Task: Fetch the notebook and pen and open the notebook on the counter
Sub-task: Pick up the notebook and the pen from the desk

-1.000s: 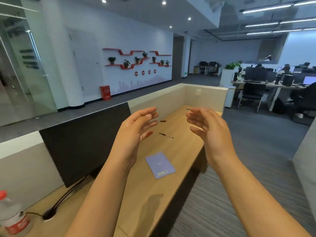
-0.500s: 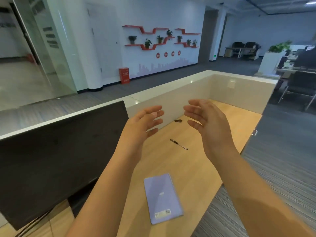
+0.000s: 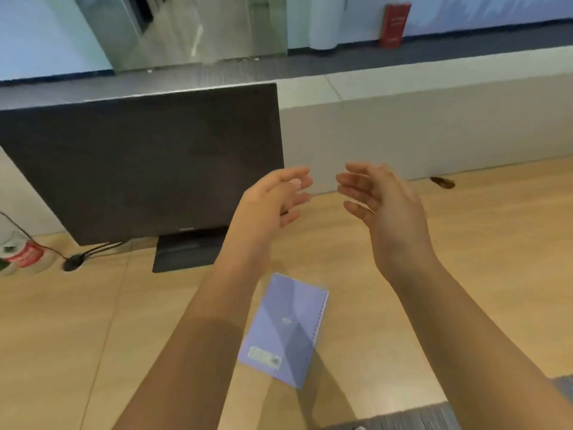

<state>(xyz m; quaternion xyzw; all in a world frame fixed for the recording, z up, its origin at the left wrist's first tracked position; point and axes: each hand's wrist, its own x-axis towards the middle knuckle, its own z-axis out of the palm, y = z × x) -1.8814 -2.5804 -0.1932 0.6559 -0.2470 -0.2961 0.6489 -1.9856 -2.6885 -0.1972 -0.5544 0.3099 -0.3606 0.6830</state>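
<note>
A closed lilac spiral notebook (image 3: 286,330) lies flat on the wooden counter (image 3: 465,243), between my two forearms, its barcode label toward me. My left hand (image 3: 273,203) and my right hand (image 3: 384,206) hover above the counter beyond the notebook, palms facing each other, fingers apart, holding nothing. No pen shows in this view; my hands may hide it.
A dark monitor (image 3: 145,162) on its stand stands at the back left, with cables (image 3: 74,262) and a red-labelled bottle (image 3: 21,252) at the far left. A small dark object (image 3: 443,182) lies by the grey partition wall (image 3: 418,128). The counter's near edge runs at bottom right.
The view has swung down and left, closer to the counter. The notebook now lies right below my forearms, and the pen has dropped out of sight. Both hands stay apart and empty.
</note>
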